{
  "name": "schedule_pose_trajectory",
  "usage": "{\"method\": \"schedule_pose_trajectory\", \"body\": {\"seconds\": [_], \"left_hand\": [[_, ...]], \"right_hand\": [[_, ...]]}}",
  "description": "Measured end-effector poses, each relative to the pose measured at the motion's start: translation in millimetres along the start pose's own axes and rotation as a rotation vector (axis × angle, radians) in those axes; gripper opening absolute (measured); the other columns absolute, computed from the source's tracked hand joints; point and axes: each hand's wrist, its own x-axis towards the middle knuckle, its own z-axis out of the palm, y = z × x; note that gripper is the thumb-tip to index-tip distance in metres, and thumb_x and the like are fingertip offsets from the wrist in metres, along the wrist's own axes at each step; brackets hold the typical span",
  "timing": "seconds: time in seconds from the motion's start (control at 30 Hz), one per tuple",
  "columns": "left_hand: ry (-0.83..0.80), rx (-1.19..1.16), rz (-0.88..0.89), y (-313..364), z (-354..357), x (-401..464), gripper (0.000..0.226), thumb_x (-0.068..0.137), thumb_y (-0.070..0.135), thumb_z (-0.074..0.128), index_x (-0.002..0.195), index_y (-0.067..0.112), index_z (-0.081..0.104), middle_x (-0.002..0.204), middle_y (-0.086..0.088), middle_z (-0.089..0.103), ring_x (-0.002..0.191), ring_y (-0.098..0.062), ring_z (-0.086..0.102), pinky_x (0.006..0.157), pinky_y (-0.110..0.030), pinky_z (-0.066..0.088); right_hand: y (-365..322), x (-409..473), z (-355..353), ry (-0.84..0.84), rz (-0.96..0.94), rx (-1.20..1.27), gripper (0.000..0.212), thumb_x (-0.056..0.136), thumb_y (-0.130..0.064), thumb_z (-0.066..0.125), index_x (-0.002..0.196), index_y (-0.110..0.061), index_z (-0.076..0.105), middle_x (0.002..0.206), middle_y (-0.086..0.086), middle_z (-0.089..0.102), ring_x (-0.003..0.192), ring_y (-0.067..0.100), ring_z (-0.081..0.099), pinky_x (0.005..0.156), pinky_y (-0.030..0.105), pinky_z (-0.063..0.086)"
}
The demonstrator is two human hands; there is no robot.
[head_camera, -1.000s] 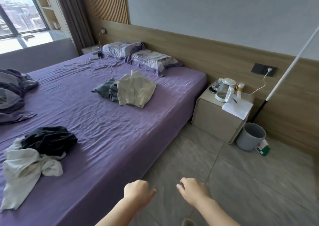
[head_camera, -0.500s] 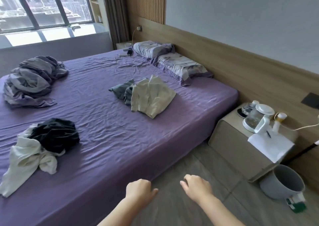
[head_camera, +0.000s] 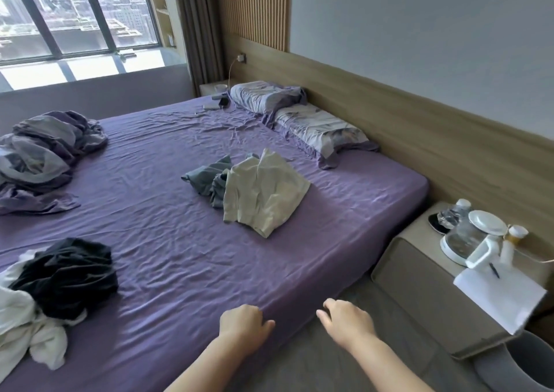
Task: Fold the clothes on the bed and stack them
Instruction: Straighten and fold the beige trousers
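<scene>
A cream shirt (head_camera: 263, 194) lies crumpled in the middle of the purple bed (head_camera: 186, 259), partly over a grey garment (head_camera: 207, 177) on its left. At the bed's near left, a black garment (head_camera: 67, 276) sits on top of a white one (head_camera: 21, 325). My left hand (head_camera: 242, 327) hovers at the bed's near edge with loosely curled fingers, holding nothing. My right hand (head_camera: 347, 321) hangs just off the edge, above the floor, fingers relaxed and empty. Both hands are well short of the clothes.
A bunched grey-purple duvet (head_camera: 42, 155) lies at the far left. Two pillows (head_camera: 302, 119) rest against the wooden headboard, with a phone (head_camera: 223, 101) and cables near them. On the right, a bedside table (head_camera: 449, 277) carries a kettle (head_camera: 467, 238) and paper; a grey bin (head_camera: 518, 364) stands beside it.
The view has swung left and moved closer to the bed, bringing the duvet and window into sight. Both hands have moved forward to the bed's edge, still empty.
</scene>
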Motion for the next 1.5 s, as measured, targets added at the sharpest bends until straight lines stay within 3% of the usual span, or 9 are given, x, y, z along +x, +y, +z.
{"method": "schedule_pose_trajectory", "body": {"seconds": [0.47,0.6,0.77,1.1,1.5], "left_hand": [[0.035,0.009,0.002,5.0,-67.0,131.0,0.046,0.09,0.058,0.039,0.101,0.021,0.065,0.108,0.002,0.066,0.101,-0.021,0.062,0.077,-0.031,0.045],[0.036,-0.03,-0.082,24.4,-80.4,164.2,0.045,0.09,0.058,0.039,0.095,0.021,0.064,0.103,0.003,0.067,0.096,-0.02,0.063,0.073,-0.03,0.044],[0.025,-0.085,-0.203,66.1,-92.9,195.8,0.04,0.091,0.057,0.039,0.078,0.022,0.051,0.098,0.003,0.067,0.092,-0.021,0.063,0.068,-0.029,0.041],[-0.013,-0.241,-0.411,141.9,-94.0,228.9,0.045,0.089,0.057,0.04,0.093,0.019,0.064,0.104,0.0,0.067,0.1,-0.024,0.062,0.074,-0.03,0.043],[-0.047,-0.27,-0.492,89.8,-106.4,271.8,0.044,0.088,0.057,0.04,0.087,0.02,0.062,0.1,0.0,0.067,0.096,-0.023,0.062,0.07,-0.031,0.039]], "right_hand": [[9.1,134.2,-59.6,0.035,-0.046,0.008,0.036,0.096,-0.045,0.036,0.11,-0.018,0.055,0.114,0.002,0.064,0.106,0.025,0.06,0.08,0.034,0.046],[30.5,183.6,-78.9,0.014,-0.121,-0.023,0.037,0.097,-0.044,0.035,0.112,-0.017,0.054,0.116,0.003,0.063,0.107,0.026,0.059,0.081,0.033,0.046],[64.1,240.1,-105.5,-0.025,-0.24,-0.063,0.037,0.097,-0.044,0.036,0.115,-0.017,0.053,0.117,0.003,0.062,0.109,0.026,0.058,0.082,0.033,0.045],[104.4,329.0,-136.6,-0.12,-0.442,-0.177,0.036,0.097,-0.044,0.036,0.112,-0.016,0.053,0.117,0.003,0.061,0.108,0.026,0.057,0.078,0.033,0.043],[71.9,394.9,-138.6,-0.134,-0.479,-0.188,0.036,0.097,-0.044,0.037,0.115,-0.017,0.054,0.117,0.002,0.061,0.109,0.025,0.057,0.078,0.033,0.045]]}}
